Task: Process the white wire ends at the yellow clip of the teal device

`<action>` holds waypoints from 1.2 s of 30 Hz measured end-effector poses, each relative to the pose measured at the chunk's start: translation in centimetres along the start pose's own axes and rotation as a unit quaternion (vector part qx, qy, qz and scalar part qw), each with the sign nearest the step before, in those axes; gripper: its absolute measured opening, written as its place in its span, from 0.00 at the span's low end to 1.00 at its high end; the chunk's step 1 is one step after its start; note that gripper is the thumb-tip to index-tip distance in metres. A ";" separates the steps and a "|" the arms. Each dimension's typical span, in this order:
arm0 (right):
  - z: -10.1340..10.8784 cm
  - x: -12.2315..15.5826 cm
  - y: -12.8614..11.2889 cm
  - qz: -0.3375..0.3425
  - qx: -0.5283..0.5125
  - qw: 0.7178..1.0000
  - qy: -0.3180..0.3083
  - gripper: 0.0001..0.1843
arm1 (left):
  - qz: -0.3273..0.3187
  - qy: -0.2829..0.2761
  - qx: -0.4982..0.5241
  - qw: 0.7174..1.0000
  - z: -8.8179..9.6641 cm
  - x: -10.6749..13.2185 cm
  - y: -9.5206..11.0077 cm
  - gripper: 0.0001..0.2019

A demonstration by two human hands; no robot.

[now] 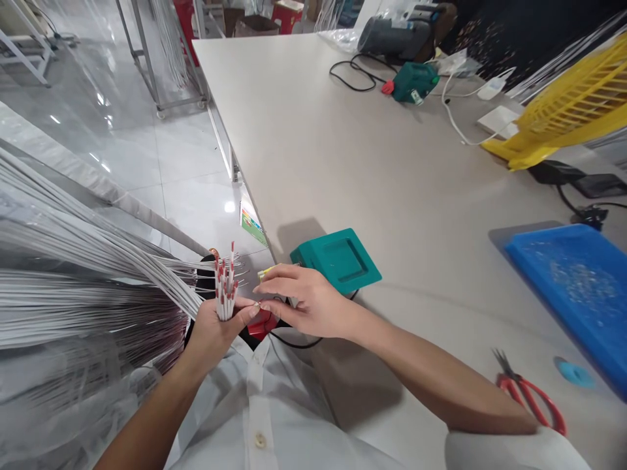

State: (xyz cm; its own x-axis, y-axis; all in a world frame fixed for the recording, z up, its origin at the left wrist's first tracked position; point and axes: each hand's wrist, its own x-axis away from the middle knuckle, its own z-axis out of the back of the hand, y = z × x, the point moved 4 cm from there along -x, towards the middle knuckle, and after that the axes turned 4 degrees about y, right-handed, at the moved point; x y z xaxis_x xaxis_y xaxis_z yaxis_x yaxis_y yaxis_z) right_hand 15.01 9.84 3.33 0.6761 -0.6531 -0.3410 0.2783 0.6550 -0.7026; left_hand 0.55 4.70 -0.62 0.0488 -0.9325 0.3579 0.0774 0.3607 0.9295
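My left hand (pixel 215 329) is closed around a bundle of white wires with red tips (pixel 225 290), which stand upright out of the fist. The fingertips of my right hand (pixel 313 300) meet the left thumb and forefinger in a pinch, on something too small to make out. Just behind the right hand, a green machine housing (pixel 337 258) sits at the table edge, its near side partly covered by the fingers. Long white wires (pixel 108 241) hang in a thick mass on the left, running up to the left hand.
On the table (pixel 353 156) lie red-handled scissors (pixel 531 395), a light-blue round piece (pixel 574 373) and a blue tray (pixel 578 281) with small clear bits. Farther back are a yellow fan (pixel 568 104), a green device (pixel 415 83) and a dark motor (pixel 394 39). A metal rack (pixel 147 62) stands left.
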 end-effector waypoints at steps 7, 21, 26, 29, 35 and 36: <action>-0.4 -0.4 -0.3 0.062 0.018 0.996 -0.063 0.11 | -0.024 -0.033 -0.012 0.999 0.1 -0.1 0.2 0.08; -0.3 1.2 0.4 -0.062 -0.054 0.986 0.147 0.05 | 0.007 0.068 0.039 0.997 0.4 0.2 -0.4 0.04; -1.3 1.5 0.5 -0.078 -0.027 0.986 0.148 0.04 | -0.008 0.052 0.039 0.998 0.2 0.4 -0.2 0.04; -1.8 1.3 0.6 -0.090 -0.033 0.985 0.141 0.04 | -0.011 0.053 0.039 0.998 0.2 0.4 -0.3 0.04; -2.0 1.3 0.3 -0.014 0.041 0.987 0.154 0.03 | -0.016 0.085 0.017 0.996 0.2 0.1 -1.0 0.05; -2.0 1.5 0.2 0.012 0.084 0.984 0.158 0.02 | -0.024 0.096 0.002 0.995 0.2 0.1 -1.1 0.05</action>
State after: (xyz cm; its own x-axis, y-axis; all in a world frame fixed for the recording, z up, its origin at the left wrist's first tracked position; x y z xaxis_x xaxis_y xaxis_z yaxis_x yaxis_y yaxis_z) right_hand 14.70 8.23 1.41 0.4454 -0.7054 -0.5513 0.3920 0.7073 -0.5883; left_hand 0.26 4.20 -1.57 0.2338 -0.9283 0.2891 0.0801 0.3147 0.9458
